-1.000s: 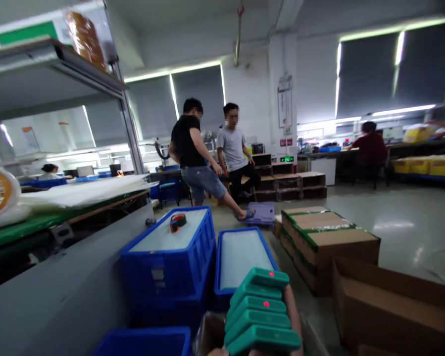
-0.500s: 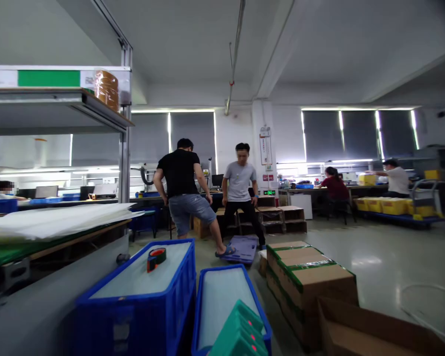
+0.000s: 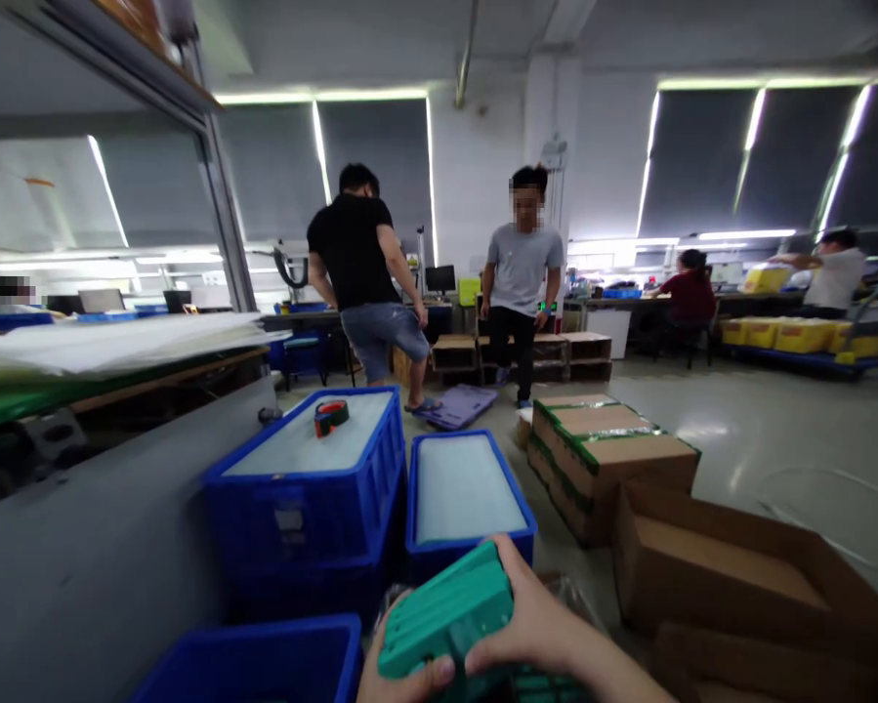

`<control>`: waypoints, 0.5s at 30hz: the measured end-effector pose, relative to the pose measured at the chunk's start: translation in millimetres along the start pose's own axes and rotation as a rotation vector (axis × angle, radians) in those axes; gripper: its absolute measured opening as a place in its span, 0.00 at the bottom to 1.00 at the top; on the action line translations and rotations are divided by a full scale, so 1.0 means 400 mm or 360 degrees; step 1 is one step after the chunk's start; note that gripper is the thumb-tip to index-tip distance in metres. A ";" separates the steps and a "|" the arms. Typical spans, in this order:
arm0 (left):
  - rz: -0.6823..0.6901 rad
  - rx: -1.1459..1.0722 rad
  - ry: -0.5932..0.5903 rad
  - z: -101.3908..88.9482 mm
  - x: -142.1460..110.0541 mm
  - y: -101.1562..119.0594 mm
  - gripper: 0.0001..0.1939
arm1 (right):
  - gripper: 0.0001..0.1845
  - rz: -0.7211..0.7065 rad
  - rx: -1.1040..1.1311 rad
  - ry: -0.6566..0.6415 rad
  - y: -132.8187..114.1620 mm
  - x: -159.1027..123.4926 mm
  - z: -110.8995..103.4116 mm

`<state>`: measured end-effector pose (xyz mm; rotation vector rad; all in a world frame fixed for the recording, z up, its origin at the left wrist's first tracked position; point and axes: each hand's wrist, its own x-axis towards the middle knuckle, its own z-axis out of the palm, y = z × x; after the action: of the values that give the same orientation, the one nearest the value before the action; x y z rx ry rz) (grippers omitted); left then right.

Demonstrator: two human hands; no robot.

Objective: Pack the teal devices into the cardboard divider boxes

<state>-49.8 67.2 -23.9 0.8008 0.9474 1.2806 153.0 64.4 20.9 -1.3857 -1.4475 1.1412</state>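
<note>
**Teal blocks squeezed together in 2 hands**

The stack of teal blocks (image 3: 442, 600) sits low at the centre, in front of the smaller blue crate, gripped from both sides. The left hand (image 3: 401, 683) holds it from the left, thumb across the near face; the right hand (image 3: 537, 620) closes around the other end, thumb bent toward the left one. 1.0 s ago the blocks were spread in a staggered row; now they form a compact bundle. 0.5 s ago the bottom edge cut them off; now both hands show plainly. More teal pieces (image 3: 552, 685) lie below the right wrist.

Beyond are the smaller blue crate (image 3: 475, 542) and, left of it, a taller blue crate (image 3: 299, 517) with a tape dispenser (image 3: 331, 418) on its pale top, as before. Farther off, the purple panel (image 3: 459, 404) now lies skewed near the foot of the person in black (image 3: 355, 254). The person in grey (image 3: 524, 268), beside that co-worker 1.0 s ago, now stands well apart, to the right.
</note>
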 end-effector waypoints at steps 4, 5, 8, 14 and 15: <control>-0.0254 0.0153 -0.0075 0.053 -0.031 0.010 0.41 | 0.56 0.0321 0.0398 -0.0204 0.039 0.034 -0.014; -0.0319 0.0212 -0.0101 0.065 -0.032 0.016 0.39 | 0.53 0.0437 0.0586 -0.0241 0.053 0.044 -0.021; -0.0407 0.0278 -0.0289 0.073 -0.011 0.030 0.36 | 0.44 0.0648 0.1030 -0.0218 0.107 0.062 -0.054; -0.0162 0.0875 -0.0719 -0.077 0.132 -0.009 0.28 | 0.40 0.0558 0.0997 0.0214 0.253 0.054 -0.177; 0.0057 0.1178 -0.0665 -0.114 0.161 -0.035 0.27 | 0.43 0.0519 0.0849 0.0332 0.284 0.055 -0.195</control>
<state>-83.5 127.9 -63.8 1.5920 1.0636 0.7202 256.3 90.8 -68.9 -1.3261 -0.7087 1.4108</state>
